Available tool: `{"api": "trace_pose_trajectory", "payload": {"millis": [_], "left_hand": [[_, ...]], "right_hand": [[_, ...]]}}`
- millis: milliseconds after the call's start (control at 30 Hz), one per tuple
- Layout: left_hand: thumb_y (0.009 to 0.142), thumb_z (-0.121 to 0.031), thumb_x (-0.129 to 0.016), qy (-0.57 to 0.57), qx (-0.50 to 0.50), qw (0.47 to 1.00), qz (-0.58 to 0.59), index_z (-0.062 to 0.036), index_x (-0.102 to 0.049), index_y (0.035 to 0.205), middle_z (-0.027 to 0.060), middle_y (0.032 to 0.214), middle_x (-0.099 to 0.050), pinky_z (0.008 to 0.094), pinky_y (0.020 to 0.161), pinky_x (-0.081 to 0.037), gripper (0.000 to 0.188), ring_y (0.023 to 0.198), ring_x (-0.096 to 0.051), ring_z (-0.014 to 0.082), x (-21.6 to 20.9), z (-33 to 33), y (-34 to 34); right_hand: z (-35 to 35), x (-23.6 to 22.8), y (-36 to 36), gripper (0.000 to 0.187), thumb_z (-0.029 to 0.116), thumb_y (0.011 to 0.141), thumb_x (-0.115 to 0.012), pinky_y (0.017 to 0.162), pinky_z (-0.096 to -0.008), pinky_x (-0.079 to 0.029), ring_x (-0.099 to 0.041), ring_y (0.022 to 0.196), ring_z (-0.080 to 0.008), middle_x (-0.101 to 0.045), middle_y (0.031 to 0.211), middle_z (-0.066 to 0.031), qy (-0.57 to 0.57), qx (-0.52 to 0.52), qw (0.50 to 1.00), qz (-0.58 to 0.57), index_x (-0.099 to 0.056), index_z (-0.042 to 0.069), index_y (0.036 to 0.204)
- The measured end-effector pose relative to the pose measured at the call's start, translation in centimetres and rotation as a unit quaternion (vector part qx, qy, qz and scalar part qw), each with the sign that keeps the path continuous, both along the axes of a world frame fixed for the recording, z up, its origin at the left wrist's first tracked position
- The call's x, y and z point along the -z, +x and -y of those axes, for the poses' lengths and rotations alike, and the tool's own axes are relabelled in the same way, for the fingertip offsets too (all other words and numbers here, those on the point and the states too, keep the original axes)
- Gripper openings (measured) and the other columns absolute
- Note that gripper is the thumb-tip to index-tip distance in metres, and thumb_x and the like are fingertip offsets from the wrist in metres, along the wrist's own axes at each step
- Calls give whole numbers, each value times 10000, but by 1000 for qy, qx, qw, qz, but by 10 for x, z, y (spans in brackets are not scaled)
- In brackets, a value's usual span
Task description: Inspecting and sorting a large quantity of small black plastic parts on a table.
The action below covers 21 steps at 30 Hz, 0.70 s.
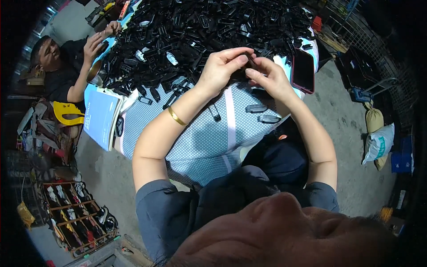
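My left hand and my right hand meet above the near edge of the heap. Both have their fingers closed on a small dark part, mostly covered by my thumbs and fingertips; it looks like one of the black plastic casings. A large heap of such black casings, shaped like key fob shells, spreads over the table beyond. Below my right hand, two loose casings lie on the patterned cloth. A narrow casing with an open frame rests beside my left forearm.
At the right table edge lies a phone in a red case. A blue-covered book sits at the left corner. Another person works at the far left, hands raised by the heap. A rack stands lower left; sacks lean at right.
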State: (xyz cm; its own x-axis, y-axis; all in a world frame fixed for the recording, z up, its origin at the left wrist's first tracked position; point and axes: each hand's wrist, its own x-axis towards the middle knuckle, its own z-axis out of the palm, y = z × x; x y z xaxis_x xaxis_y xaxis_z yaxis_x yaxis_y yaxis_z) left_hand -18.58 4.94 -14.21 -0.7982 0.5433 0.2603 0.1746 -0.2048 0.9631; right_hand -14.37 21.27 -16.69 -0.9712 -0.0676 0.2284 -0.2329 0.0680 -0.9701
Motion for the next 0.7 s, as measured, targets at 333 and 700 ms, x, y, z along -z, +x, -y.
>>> {"api": "trace_pose_trajectory", "payload": {"millis": [333, 700], "left_hand": [[859, -78, -523, -35, 27, 999, -19, 20, -607, 1043, 99, 958, -641, 258, 834, -459, 225, 895, -595, 152, -7, 4, 1], [784, -230, -639, -392, 81, 900, -173, -13, -657, 904, 99, 764, -653, 258, 616, -476, 249, 670, -603, 131, -16, -2, 10]], "right_hand": [[-5, 1, 2, 269, 197, 756, -681, 580, -274, -452, -586, 630, -156, -622, 740, -105, 182, 23, 980, -74, -629, -11, 919], [-16, 8, -9, 201, 198, 685, -665, 706, -379, -475, -587, 825, -279, -605, 862, -95, 456, -10, 875, -159, -647, 67, 836]]}}
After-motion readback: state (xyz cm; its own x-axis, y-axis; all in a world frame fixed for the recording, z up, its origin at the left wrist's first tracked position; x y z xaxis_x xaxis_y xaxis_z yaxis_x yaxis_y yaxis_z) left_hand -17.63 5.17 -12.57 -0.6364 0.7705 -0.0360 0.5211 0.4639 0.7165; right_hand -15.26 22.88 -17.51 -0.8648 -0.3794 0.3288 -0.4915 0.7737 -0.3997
